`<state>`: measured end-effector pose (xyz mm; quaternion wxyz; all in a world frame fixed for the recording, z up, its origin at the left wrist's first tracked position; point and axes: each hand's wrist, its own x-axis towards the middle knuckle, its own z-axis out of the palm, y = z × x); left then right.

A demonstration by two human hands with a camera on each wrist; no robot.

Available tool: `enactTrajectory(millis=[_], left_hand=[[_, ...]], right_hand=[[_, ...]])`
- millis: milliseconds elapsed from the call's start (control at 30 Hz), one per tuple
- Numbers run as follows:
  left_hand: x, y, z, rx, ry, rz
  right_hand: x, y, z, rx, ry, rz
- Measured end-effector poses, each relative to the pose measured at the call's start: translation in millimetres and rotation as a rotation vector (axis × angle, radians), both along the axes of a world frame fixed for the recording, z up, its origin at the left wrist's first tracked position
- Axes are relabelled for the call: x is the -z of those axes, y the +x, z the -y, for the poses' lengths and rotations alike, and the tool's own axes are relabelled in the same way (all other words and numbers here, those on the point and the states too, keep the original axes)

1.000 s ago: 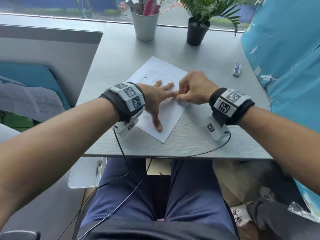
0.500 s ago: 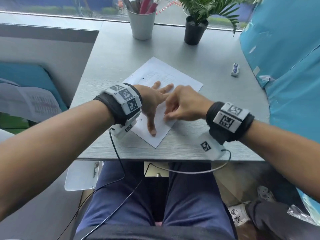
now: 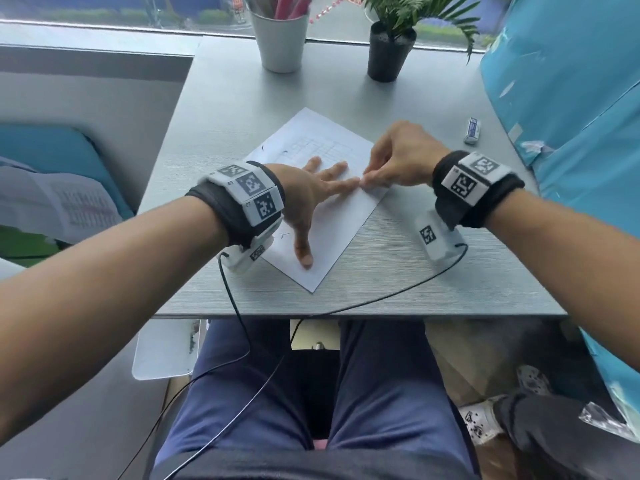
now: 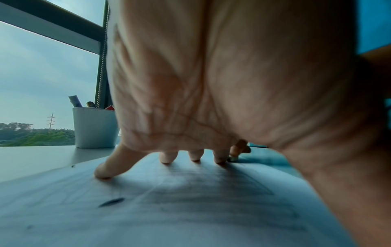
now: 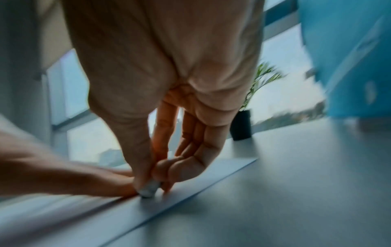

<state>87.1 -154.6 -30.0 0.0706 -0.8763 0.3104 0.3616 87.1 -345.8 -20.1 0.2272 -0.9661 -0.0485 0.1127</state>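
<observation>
A white sheet of paper (image 3: pixel 332 233) with a faint pencilled grid lies slanted on the grey desk (image 3: pixel 398 271). My left hand (image 3: pixel 311 199) presses flat on it, fingers spread and thumb pointing toward me; the left wrist view shows its fingertips (image 4: pixel 167 158) on the paper (image 4: pixel 190 208). My right hand (image 3: pixel 367 180) is just right of the left fingertips. It pinches a small grey-white eraser (image 5: pixel 148 190) between thumb and fingers, its tip down on the paper (image 5: pixel 190 187) near the right edge. The right wrist view is blurred by motion.
A white cup of pens (image 3: pixel 280 39) and a small plant in a black pot (image 3: pixel 391 51) stand at the desk's far edge by the window. A second, wrapped eraser (image 3: pixel 472 130) lies at the far right. A blue plastic-covered bulk (image 3: pixel 571 116) borders the right side.
My right hand slid toward me along the sheet with the eraser, then back out to the paper's right edge. The left hand stayed pressed on the sheet.
</observation>
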Motion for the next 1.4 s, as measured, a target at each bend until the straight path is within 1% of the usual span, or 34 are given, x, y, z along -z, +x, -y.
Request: enactTrajectory(millis=[33,100,167,200,267,333,367,400,467,533,567,600,633,700,767,900,1000,1067,1100,1167,1267,1333,1400], left_hand=[[0,0,0,0.0,0.004,0.0],[3,2,0,0.014,0.014,0.011],[4,3,-1,0.03,0.016,0.015],[5,3,-2,0.035,0.014,0.015],[4,3,-2,0.034,0.005,0.009],[3,3,-2,0.03,-0.008,0.003],[3,3,-2,0.031,-0.01,0.002],[2,3,-2,0.033,-0.011,0.004],[4,3,-3,0.039,0.001,0.011],[5,3,-3,0.051,0.019,0.021],[5,3,-3,0.056,0.023,0.026],[5,3,-3,0.059,0.022,0.026],[6,4,-3,0.059,0.015,0.022],[6,5,-4,0.061,-0.003,0.016],[8,6,-5,0.073,-0.008,0.01],[2,14,-2,0.072,-0.026,0.035],[-1,19,13,0.038,-0.165,0.143],[0,20,23,-0.004,-0.27,0.17],[2,20,26,-0.007,-0.294,0.167],[2,22,29,0.011,-0.285,0.163],[-1,22,32,0.023,-0.206,0.161],[-1,22,33,0.039,-0.163,0.161],[2,24,31,0.058,-0.173,0.149]], right_hand=[[2,0,0,0.009,-0.009,0.021],[5,-19,-17,-0.077,-0.04,0.028],[7,-45,-36,-0.188,-0.009,-0.041],[7,-47,-36,-0.207,0.004,-0.072],[4,-28,-19,-0.144,-0.013,-0.061],[-1,-2,4,0.013,-0.02,-0.007],[-3,4,10,0.063,-0.025,0.017],[-2,3,8,0.059,-0.034,0.039],[1,-17,-13,-0.049,-0.042,0.025],[6,-44,-35,-0.175,-0.022,-0.039],[8,-49,-38,-0.206,-0.007,-0.061],[9,-46,-36,-0.2,-0.004,-0.057],[9,-38,-28,-0.155,-0.018,-0.026],[6,-14,-6,-0.023,-0.046,0.029],[5,-1,9,0.052,-0.01,0.006],[6,-1,5,0.053,-0.005,0.001],[3,1,6,0.073,0.013,-0.031],[3,1,7,0.076,0.027,-0.054],[4,1,7,0.077,0.034,-0.056],[5,-1,4,0.096,0.025,-0.027],[5,-10,-12,0.09,-0.037,0.06],[12,-23,-33,0.014,-0.034,0.08],[15,-33,-44,-0.077,-0.033,0.063]])
